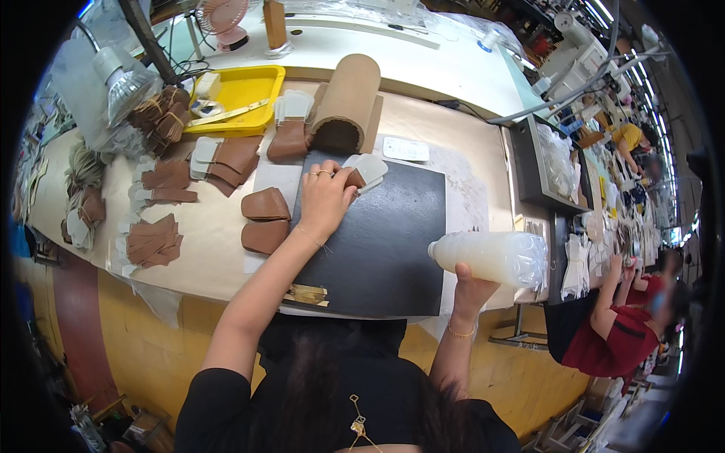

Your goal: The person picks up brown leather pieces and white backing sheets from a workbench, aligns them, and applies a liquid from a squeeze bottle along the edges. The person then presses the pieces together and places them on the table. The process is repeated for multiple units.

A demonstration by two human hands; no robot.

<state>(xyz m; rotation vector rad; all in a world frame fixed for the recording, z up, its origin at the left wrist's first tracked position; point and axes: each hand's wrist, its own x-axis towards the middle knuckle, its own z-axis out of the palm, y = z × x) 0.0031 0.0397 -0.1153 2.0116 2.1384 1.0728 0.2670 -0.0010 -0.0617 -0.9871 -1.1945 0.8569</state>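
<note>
My left hand (326,198) is over the far left part of a black board (385,249). Its fingers are closed on a small stack of leather pieces (368,172), brown at the fingers with pale grey rounded ends sticking out to the right. Lying nearly sideways, a clear plastic bottle (491,257) of cloudy white liquid is gripped in my right hand (473,291), its neck pointing left over the board's right edge. The fingers behind the bottle are mostly hidden. Two brown leather stacks (266,219) lie left of my left wrist.
Beyond the board stands a thick brown cardboard tube (351,98), beside a yellow tray (276,83). More leather bundles (155,238) cover the table's left side. A grey bin (540,170) with plastic bags is at the right. A co-worker in a red shirt (619,340) sits farther right.
</note>
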